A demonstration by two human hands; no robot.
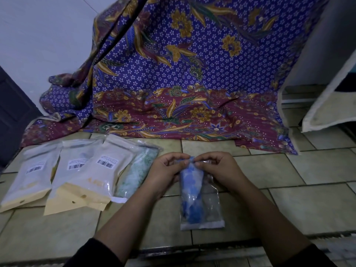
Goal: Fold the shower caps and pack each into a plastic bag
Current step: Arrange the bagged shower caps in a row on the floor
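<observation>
Seen from the head camera, both hands meet low over a tiled floor [289, 205]. The left hand [165, 170] and the right hand [219, 169] have their fingers curled in. Thumb and fingertips of each pinch the far end of a clear plastic bag [209, 207], and the 2 pinches sit almost touching each other.

The bag runs from the grip back toward the person and lies on the tiles between the 2 forearms. Inside it, along its left side, is a blue and white shower cap [189, 191] folded into a narrow strip. The cap's far tip comes right up into the pinch, and its near end stops close to the bag's white bottom edge. Whether the bag's mouth is closed cannot be told, since the fingers cover it.

Just left of the grip, beside the left hand, lies a clear packet [134, 170] with something green and white inside. Further left are 3 frosted packets [102, 176] with barcode labels, overlapping in a row. Beyond the grip, a purple and maroon flowered cloth [192, 74] hangs down and spreads onto the floor. Nearer than the grip, dark sleeves [96, 255] cover the arms at the picture's lower edge.
</observation>
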